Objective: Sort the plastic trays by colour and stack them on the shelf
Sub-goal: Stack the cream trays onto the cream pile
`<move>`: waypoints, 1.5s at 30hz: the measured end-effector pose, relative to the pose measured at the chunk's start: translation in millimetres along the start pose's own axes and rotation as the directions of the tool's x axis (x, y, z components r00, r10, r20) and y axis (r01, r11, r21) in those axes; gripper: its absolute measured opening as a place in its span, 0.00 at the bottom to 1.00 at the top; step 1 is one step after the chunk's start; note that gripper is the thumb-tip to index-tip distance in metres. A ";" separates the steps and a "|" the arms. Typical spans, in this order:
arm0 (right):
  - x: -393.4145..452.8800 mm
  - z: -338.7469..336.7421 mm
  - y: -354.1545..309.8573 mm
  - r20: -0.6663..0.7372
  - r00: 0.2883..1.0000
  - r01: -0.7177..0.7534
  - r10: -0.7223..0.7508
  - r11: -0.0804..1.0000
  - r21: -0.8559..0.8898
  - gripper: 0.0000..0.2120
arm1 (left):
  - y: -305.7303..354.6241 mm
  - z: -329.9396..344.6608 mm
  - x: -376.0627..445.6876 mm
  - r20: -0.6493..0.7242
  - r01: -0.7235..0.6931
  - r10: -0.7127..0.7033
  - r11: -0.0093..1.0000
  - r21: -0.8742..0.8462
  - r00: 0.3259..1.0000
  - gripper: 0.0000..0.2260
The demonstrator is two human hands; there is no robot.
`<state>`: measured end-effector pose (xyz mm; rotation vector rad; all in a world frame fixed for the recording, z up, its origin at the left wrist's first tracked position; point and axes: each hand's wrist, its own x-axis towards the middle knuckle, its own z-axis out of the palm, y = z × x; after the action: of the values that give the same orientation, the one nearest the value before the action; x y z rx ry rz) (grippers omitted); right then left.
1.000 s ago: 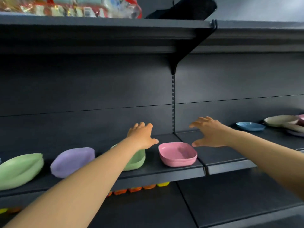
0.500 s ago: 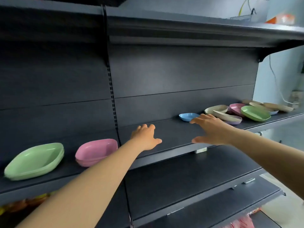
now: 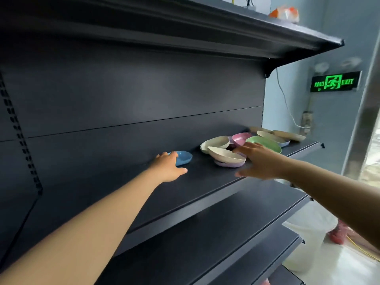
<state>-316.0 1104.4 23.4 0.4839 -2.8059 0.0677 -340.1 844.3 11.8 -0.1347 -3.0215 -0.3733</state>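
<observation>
Both arms reach out over the dark shelf (image 3: 205, 182), and neither hand holds anything. The left hand (image 3: 167, 168) is spread flat with its fingers straight, and its fingertips lie at the near edge of a lone blue tray (image 3: 183, 157); whether they touch it or hover just short of it cannot be told. The right hand (image 3: 260, 161) is open too, fingers stretched forward and a little blurred, right over the near side of a loose heap of trays. Just ahead of its fingertips lies a cream tray (image 3: 225, 154), tilted and resting on a lilac tray (image 3: 228, 164); behind that sits another cream tray (image 3: 214, 142), and a pink tray (image 3: 241, 138) and a green tray (image 3: 265, 142) lie just beyond the fingers. Farther off, toward the shelf's end, more cream trays (image 3: 287, 135) overlap with a bluish one under them. Judging by this, the sorting here is far from done: the colours in the heap are mixed, the trays lean at odd angles, and no neat single-colour stack shows in this part of the shelf. The blue tray stands alone, apart from the heap, and may be the start of its own pile. Most of the pile by the right hand remains to be picked apart and stacked by colour.
</observation>
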 end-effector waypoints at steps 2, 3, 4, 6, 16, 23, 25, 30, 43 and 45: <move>25.8 4.2 29.2 0.017 1.000 0.009 -0.009 1.000 -0.007 0.34 | 16.0 4.6 35.3 0.005 0.007 -0.007 1.000 -0.017 1.000 0.29; 35.7 5.4 39.1 0.031 0.999 0.017 -0.017 1.000 0.000 0.34 | 22.6 6.1 49.6 0.006 0.009 -0.008 1.000 -0.030 1.000 0.29; 47.5 7.3 53.1 0.026 0.999 0.020 -0.020 1.000 0.008 0.34 | 31.0 8.7 67.9 0.005 0.010 -0.010 0.999 -0.045 1.000 0.29; 68.3 10.4 75.7 0.008 1.000 0.013 -0.013 1.000 0.017 0.33 | 45.7 13.1 99.6 0.008 0.018 -0.018 0.996 -0.091 1.000 0.28; 181.3 40.9 168.9 0.003 0.997 0.073 -0.074 0.989 0.130 0.31 | 92.6 58.7 200.1 0.241 0.306 -0.226 0.874 -0.378 0.944 0.27; 278.7 77.9 209.5 0.200 0.965 0.110 -0.169 0.955 0.275 0.38 | 100.5 80.3 235.8 0.379 0.546 -0.405 0.717 -0.432 0.832 0.16; 303.3 88.6 212.6 0.239 0.949 0.131 -0.207 0.945 0.299 0.39 | 100.7 80.6 241.3 0.374 0.578 -0.445 0.689 -0.437 0.813 0.14; 353.8 115.4 206.9 0.284 0.917 0.192 -0.281 0.933 0.304 0.38 | 103.0 81.0 245.1 0.365 0.623 -0.506 0.627 -0.467 0.782 0.05; 400.4 149.8 198.3 0.489 0.814 0.183 -0.312 0.938 0.293 0.28 | 99.0 86.9 250.4 0.359 0.698 -0.616 0.489 -0.524 0.701 0.06; 403.2 150.5 198.9 0.484 0.821 0.177 -0.304 0.940 0.291 0.25 | 98.3 87.1 251.4 0.359 0.704 -0.630 0.464 -0.538 0.689 0.06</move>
<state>-787.4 1148.3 -1.8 1.0613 -3.2499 0.2503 -586.8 979.9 -22.8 1.0794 -2.7228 -1.5109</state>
